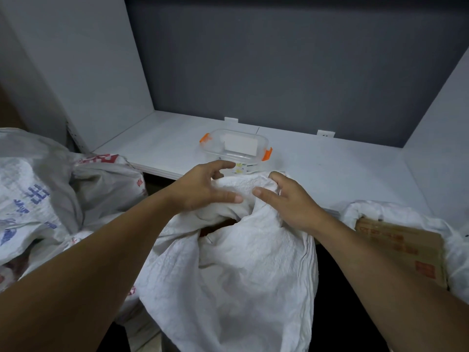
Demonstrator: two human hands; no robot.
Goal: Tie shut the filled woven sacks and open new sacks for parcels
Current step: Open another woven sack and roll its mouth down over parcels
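At the front edge of a white shelf, a person's left hand and right hand meet over the mouth of a white woven sack, which stands upright just below them, its body dropping toward the camera. Both hands are closed on the sack's top fabric: the left holds a bunched fold between thumb and curled fingers, and the right pinches the facing fold between thumb and forefinger, the two thumbs nearly touching. The gathered rim runs left to right between the grips, across the person's body, while the sack's long axis runs downward from them. Directly beneath the thumbs a dark gap shows in the mouth, with something brown inside, so the neck looks not yet closed. Shutting it would likely mean drawing the slack below inward and up, each hand equally near. Printed sacks slump at left, a cardboard box sits in a second white sack at right, and a clear container with orange clips rests on the shelf just beyond the hands
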